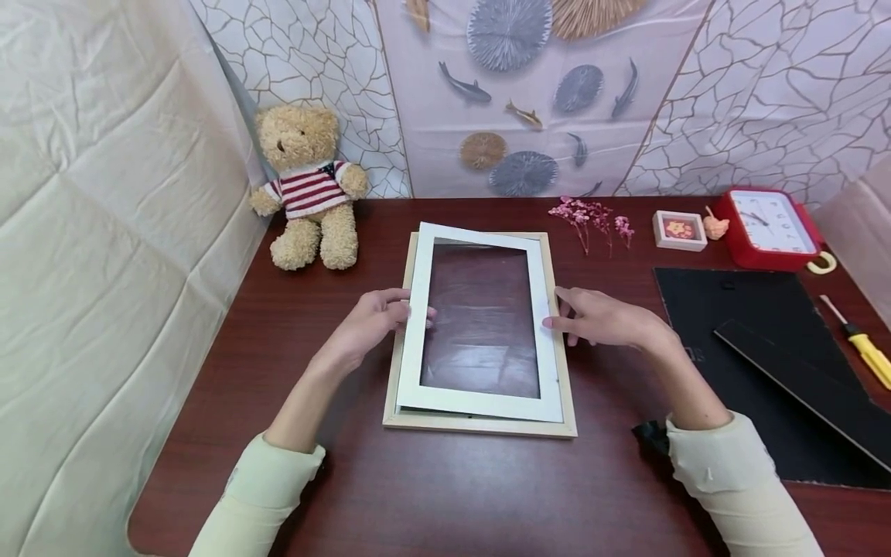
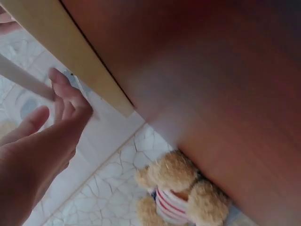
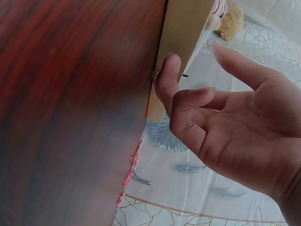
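A light-wood picture frame [image 1: 480,427] lies on the table, and a white mat [image 1: 480,401] sits askew in it, its top left corner over the rim. Through the mat's window shows a shiny clear pane [image 1: 480,325] with dark red-brown behind it. At the mat's left side, my left hand [image 1: 367,323] pinches the edge; its fingertips show through the window. My right hand [image 1: 602,316] is at the right side, thumb over the mat's border and fingers by the frame's outer edge. In the right wrist view its fingers are loosely bent beside the wood.
A black backing board [image 1: 724,309] with a folded-up flap [image 1: 800,394] lies to the right, beside a yellow-handled screwdriver [image 1: 866,348]. Along the back stand a teddy bear [image 1: 309,189], pink dried flowers [image 1: 588,216], a small white box frame [image 1: 680,230] and a red clock [image 1: 769,230].
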Action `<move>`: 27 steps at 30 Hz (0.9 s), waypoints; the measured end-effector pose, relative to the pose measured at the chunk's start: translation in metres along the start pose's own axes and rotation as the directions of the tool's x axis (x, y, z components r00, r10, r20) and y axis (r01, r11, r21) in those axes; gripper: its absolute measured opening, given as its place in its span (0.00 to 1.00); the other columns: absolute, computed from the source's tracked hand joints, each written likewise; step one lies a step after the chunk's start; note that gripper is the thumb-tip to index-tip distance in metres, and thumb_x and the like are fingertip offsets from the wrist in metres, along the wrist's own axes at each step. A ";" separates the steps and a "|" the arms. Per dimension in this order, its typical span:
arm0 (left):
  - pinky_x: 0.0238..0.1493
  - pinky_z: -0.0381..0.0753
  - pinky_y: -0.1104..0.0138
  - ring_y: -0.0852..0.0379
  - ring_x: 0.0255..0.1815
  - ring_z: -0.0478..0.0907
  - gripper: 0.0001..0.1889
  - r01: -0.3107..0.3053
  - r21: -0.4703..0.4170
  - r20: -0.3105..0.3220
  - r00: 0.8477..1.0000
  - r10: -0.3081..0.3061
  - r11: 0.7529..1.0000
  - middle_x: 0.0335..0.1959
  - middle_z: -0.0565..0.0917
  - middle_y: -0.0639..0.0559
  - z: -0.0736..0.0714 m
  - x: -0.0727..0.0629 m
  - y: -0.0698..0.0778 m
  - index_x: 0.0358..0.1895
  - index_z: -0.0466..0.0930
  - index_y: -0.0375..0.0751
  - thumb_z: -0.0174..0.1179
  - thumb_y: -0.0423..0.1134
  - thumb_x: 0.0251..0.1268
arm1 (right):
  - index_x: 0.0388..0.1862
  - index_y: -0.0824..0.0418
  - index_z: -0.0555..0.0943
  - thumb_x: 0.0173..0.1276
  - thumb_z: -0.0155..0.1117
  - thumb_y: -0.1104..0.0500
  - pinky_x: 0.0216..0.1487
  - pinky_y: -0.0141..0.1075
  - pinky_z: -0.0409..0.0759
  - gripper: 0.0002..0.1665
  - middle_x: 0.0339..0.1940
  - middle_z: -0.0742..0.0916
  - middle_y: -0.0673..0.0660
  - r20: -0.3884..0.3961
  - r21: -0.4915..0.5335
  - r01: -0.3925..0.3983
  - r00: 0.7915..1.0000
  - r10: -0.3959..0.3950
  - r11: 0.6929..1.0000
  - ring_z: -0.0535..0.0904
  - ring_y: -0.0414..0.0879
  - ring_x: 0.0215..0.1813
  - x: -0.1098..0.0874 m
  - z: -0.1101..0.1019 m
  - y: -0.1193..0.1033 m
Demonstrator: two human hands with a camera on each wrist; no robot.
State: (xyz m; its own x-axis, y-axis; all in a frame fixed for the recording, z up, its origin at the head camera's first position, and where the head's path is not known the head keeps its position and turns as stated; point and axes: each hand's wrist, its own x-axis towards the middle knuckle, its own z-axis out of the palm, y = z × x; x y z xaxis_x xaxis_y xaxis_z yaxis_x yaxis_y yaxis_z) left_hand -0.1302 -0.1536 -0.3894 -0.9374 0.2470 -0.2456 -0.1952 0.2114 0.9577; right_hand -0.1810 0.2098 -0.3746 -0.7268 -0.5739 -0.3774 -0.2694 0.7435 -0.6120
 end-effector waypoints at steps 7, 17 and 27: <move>0.44 0.90 0.68 0.47 0.41 0.95 0.18 -0.009 0.070 -0.046 0.999 0.012 0.998 0.48 0.91 0.26 0.007 0.011 0.006 0.68 0.76 0.18 0.49 0.28 0.88 | 0.86 0.79 0.56 0.87 0.62 0.51 0.35 0.41 0.81 0.46 0.46 0.85 0.63 -0.002 0.027 0.007 1.000 -0.007 1.000 0.84 0.47 0.34 -0.001 0.000 0.003; 0.41 0.93 0.63 0.52 0.31 0.94 0.17 -0.040 -0.035 -0.050 0.998 0.038 0.999 0.44 0.89 0.21 0.000 0.012 0.007 0.68 0.69 0.17 0.49 0.25 0.87 | 0.77 0.81 0.71 0.86 0.62 0.54 0.37 0.39 0.74 0.35 0.33 0.87 0.59 -0.105 -0.007 -0.017 0.994 0.016 1.000 0.80 0.47 0.32 -0.002 -0.003 0.000; 0.41 0.94 0.61 0.55 0.30 0.94 0.12 -0.076 -0.129 -0.063 0.996 0.069 0.989 0.37 0.91 0.32 -0.009 0.004 0.009 0.63 0.68 0.19 0.48 0.23 0.85 | 0.48 0.65 0.85 0.85 0.64 0.57 0.29 0.33 0.67 0.11 0.23 0.82 0.53 -0.276 0.126 0.084 0.960 -0.047 0.988 0.73 0.42 0.26 -0.007 0.000 -0.016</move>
State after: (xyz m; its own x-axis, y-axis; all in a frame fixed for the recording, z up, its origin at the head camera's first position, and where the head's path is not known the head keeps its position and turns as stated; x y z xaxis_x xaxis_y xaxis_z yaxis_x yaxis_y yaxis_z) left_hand -0.1385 -0.1588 -0.3805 -0.9648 0.2011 -0.1693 -0.1586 0.0685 0.9850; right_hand -0.1719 0.2021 -0.3625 -0.8594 -0.4912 -0.1421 -0.2478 0.6432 -0.7245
